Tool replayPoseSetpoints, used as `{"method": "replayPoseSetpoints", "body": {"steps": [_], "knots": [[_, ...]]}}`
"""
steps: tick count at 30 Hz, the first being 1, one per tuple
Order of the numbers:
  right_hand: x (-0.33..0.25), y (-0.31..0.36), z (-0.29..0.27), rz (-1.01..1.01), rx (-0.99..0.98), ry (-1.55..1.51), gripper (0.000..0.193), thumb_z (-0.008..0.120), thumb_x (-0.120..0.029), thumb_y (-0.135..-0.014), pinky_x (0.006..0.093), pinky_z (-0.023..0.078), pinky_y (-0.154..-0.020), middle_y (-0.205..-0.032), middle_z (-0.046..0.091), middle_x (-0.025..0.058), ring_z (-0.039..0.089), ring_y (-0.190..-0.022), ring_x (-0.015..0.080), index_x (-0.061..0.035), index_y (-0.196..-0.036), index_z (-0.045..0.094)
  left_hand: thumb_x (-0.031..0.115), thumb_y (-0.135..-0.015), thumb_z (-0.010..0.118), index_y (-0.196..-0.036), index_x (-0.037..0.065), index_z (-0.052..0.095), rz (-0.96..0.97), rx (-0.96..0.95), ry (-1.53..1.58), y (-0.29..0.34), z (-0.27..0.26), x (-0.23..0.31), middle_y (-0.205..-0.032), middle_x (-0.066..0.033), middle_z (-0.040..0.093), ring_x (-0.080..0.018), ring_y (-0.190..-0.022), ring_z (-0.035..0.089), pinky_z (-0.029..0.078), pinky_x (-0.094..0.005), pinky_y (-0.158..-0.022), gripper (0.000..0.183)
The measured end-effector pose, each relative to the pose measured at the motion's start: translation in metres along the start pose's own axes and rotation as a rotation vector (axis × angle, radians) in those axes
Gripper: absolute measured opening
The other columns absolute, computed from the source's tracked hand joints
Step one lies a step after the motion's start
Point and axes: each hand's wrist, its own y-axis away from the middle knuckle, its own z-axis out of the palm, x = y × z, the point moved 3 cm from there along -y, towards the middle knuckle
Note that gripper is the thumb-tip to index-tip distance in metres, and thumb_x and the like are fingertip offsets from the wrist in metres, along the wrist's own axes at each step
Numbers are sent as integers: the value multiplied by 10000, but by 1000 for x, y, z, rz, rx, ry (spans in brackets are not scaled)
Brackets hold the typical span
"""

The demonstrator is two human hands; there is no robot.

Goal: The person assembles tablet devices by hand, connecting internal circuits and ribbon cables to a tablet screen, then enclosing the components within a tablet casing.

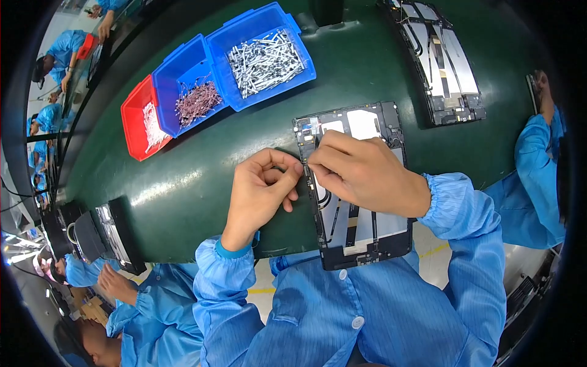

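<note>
An opened tablet (385,227) lies in front of me, its black frame, silvery battery and dark flat cables exposed; its near end reaches past the table edge. Beside its upper left edge, my left hand (257,192) is closed, thumb and index finger pinched together at the frame. Reaching across the tablet, my right hand (370,174) is closed too, fingertips pinched just right of the left ones. A thin dark sliver shows by the right fingers, too small to name. Whatever either pinch holds is hidden. The right hand covers part of the tablet's middle.
Beyond my left hand stand a blue bin (260,101) of small black-and-white strips, a blue bin (177,73) of thin reddish wires and a red bin (129,125) of white pieces. Another opened tablet (449,61) lies far right. Devices (116,235) and co-workers in blue are left; another person sits right.
</note>
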Motion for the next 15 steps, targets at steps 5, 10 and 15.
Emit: {"method": "replayPoseSetpoints", "body": {"steps": [5,10,15], "knots": [[0,0,0,2,4,-22,138,658,-102,-839,373,495,-471,-844,500,85,604,-595,266,-32,-840,539,57,-919,666,-932,-35,617,28,37,8,1,2,1,-660,-33,622,-70,-533,584,439,-201,-426,105],[0,-1,1,-7,13,-30,142,663,-101,-833,380,496,-474,-841,503,85,605,-596,272,-29,-841,541,10,-881,660,-881,-28,573,-9,35,-6,0,3,2,-722,-67,636,-86,-544,604,435,-218,-391,95],[0,2,0,4,12,-36,145,672,-95,-815,388,493,-478,-847,513,91,607,-599,279,-22,-852,552,-27,-853,644,-879,-29,557,-21,39,25,-2,6,2,-765,-86,637,-99,-545,612,447,-222,-390,90]]}}
